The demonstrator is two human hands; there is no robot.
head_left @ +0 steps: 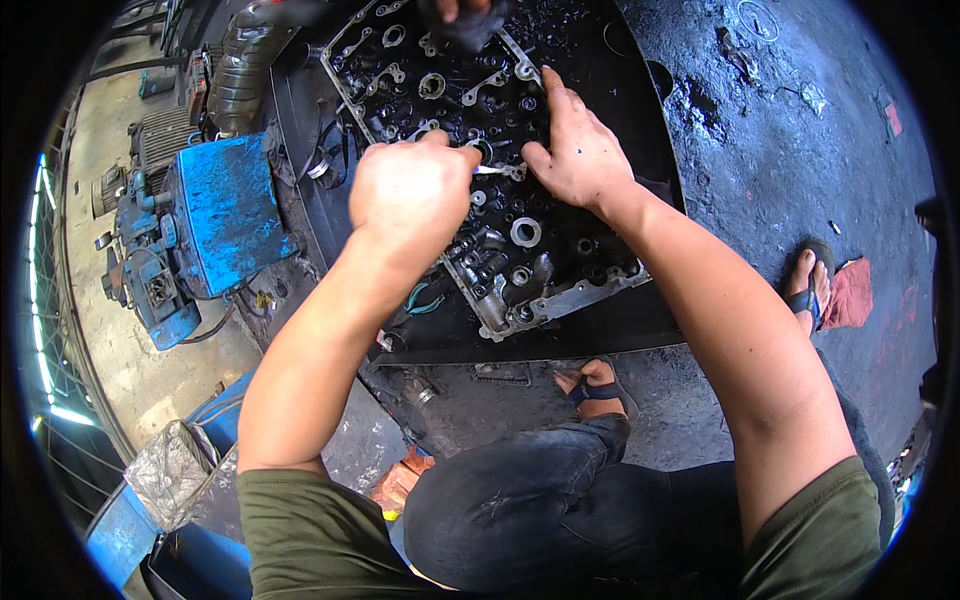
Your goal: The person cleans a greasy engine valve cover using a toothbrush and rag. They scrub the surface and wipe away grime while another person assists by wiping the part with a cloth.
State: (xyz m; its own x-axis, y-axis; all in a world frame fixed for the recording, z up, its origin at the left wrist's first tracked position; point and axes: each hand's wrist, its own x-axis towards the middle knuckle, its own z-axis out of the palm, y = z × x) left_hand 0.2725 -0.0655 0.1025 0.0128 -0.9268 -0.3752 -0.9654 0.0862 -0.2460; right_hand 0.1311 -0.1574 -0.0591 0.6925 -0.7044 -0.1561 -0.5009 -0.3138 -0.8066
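Note:
A large oily metal engine casting, resembling a cylinder head (585,300), lies on a black tray (640,335). My left hand (415,190) is closed in a fist over its middle; a short pale metal piece (495,170) shows beside the knuckles, but what the fist grips is mostly hidden. Resting against the casting's right edge, my right hand (580,150) has its thumb and fingers apart and holds nothing. Around both hands are round bores, bolts and ring-shaped bosses, including a bright ring (525,232). Another person's dark, blurred hand (465,22) is over the casting's far end.
To the left stands a blue machine (225,215) with a motor and a wrapped duct (240,75). Teal wire or cord (425,298) lies on the tray. Sandalled feet (592,385) are below it. A red cloth (850,292) lies on the oily floor at right.

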